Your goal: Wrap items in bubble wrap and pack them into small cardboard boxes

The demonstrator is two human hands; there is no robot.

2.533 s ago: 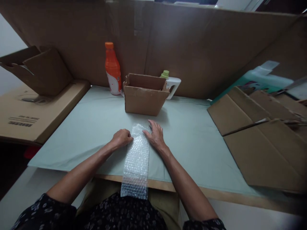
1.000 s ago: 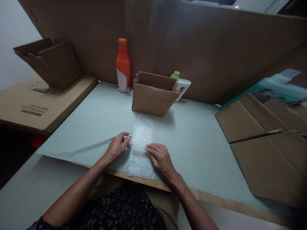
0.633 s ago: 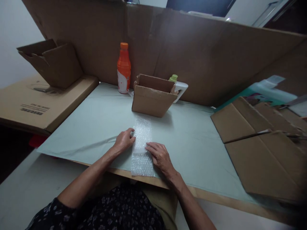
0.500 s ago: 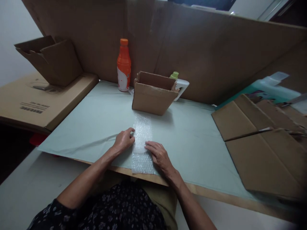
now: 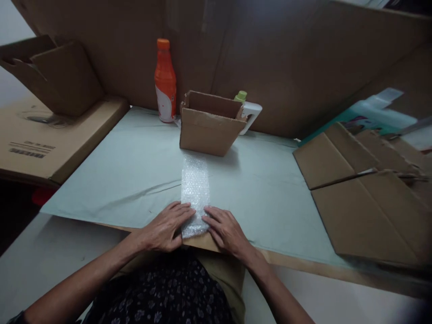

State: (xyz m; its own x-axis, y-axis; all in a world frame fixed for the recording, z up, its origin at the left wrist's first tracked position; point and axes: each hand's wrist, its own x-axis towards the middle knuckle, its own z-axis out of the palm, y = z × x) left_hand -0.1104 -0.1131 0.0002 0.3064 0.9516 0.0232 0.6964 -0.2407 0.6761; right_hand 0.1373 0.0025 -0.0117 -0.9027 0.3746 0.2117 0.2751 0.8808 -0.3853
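A strip of clear bubble wrap (image 5: 195, 184) lies lengthwise on the pale green cloth, reaching from the small cardboard box toward the front edge. My left hand (image 5: 167, 226) rests at its near left side, fingers stretched and the tips on the wrap, thumb lower by its near end. Across from it, my right hand (image 5: 227, 228) has its fingertips on the wrap's right edge, fingers extended. Both hands are open, pressing lightly from above. Part of the wrap's near right side is hidden under the right fingers.
Behind the wrap stands an open small cardboard box (image 5: 205, 132), with an orange bottle (image 5: 165, 83) to its left and a white-handled container with a green cap (image 5: 251, 112) behind. Cardboard boxes (image 5: 367, 216) and a teal liquid jug (image 5: 367, 114) fill the right; a flat carton (image 5: 64, 139) sits left.
My left hand has slid from the wrap's middle toward its near end, its fingers stretching out over the wrap. My right hand stays near the right edge. The camera view has shifted slightly.
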